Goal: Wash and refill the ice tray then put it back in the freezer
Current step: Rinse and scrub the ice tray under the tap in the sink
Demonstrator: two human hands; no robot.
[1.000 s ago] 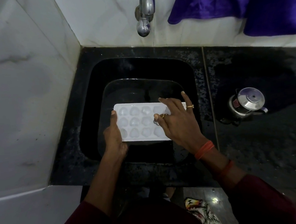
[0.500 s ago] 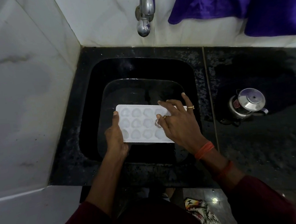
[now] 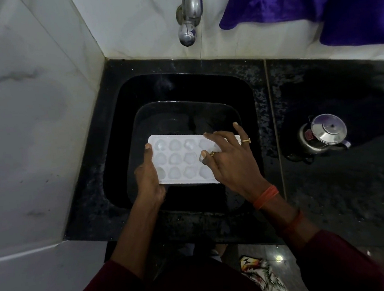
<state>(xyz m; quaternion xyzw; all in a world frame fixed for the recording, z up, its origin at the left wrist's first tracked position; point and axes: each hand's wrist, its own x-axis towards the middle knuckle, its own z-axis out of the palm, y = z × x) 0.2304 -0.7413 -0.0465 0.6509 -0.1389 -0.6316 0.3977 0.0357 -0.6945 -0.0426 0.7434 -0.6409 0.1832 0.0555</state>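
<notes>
A: Hands?
B: Left hand (image 3: pixel 148 175) grips the near-left short edge of the ice tray (image 3: pixel 178 160), thumb on top, fingers underneath and hidden. Right hand (image 3: pixel 231 162) is spread wide over the tray's other end, fingers fairly straight, thumb tip in a cell.
A: Why like that?
B: Probably the left hand steadies it level while the right hand rubs out the cells. Washing step, I'd say; refill not done.
A: Tray location?
B: Between both hands, held flat over the sink (image 3: pixel 115 134), cells up. Can't tell if it touches the dark basin below.
A: Room around?
B: The tap (image 3: pixel 188 16) is ahead of the hands, no stream visible. There's open sink beyond the fingertips. A steel kettle (image 3: pixel 323 135) sits well right of the right hand on the counter (image 3: pixel 342 177), clear of the sink rim.
</notes>
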